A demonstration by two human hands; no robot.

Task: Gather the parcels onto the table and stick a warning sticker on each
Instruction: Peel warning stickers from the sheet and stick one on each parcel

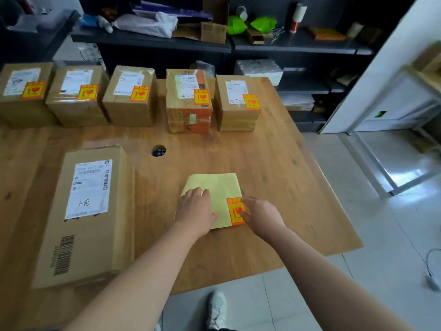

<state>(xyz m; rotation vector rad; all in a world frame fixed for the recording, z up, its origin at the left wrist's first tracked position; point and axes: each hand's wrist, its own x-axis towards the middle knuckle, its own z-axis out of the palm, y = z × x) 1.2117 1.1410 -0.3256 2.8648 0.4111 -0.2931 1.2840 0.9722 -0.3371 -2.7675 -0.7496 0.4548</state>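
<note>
The last warning sticker (235, 211) sits at the near right corner of the yellow backing sheet (216, 187) on the bench (274, 163); the right hand (259, 215) picks at its edge with fingertips close together, and the left hand (195, 209) lies flat and open, pressing the sheet down. The long parcel (86, 211) at the left has no sticker, but the five parcels (130, 96) at the back each have one. If the left hand lets go, I think the sheet could lift too, and the sticker might fold and stick to itself.

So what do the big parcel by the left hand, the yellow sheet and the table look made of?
Big parcel: matte brown cardboard, by its creased edges and folds. Yellow sheet: seemingly glossy paper, probably sticker backing, with one warning sticker left on it. Table: wood or wood-look laminate, showing grain and knots.
</note>
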